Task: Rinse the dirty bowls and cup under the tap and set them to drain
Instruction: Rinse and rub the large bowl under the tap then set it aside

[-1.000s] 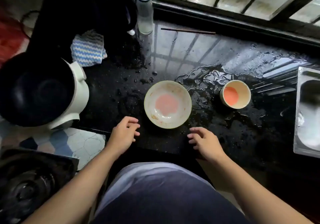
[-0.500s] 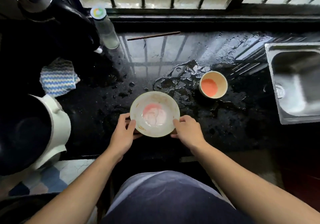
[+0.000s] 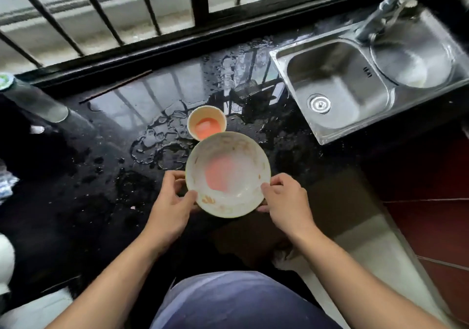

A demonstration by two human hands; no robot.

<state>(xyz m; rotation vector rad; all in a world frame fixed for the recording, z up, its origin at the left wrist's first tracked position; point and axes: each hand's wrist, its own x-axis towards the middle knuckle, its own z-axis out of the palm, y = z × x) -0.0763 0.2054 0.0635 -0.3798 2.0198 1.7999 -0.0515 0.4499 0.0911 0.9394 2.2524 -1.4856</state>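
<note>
Head view, items I log: dirty bowl [image 3: 227,173], pink residue inside, held by the rim above the wet black worktop [image 3: 76,189]; left hand [image 3: 172,201] grip closed on its left edge, right hand [image 3: 286,201] grip closed on its right edge. Cup [image 3: 206,123] with orange liquid just behind the bowl. Steel sink [image 3: 340,90] and tap [image 3: 383,11] far right.

Before me runs a glossy black stone countertop [image 3: 106,212], wet with puddles and scattered drops. On it stands a small cream cup with orange-pink liquid [image 3: 206,123], among the puddles. A thin dark stick [image 3: 115,87] lies near the back edge. At far left a clear bottle [image 3: 33,100] stands. A stainless steel sink [image 3: 340,87] is set into its right end.
</note>
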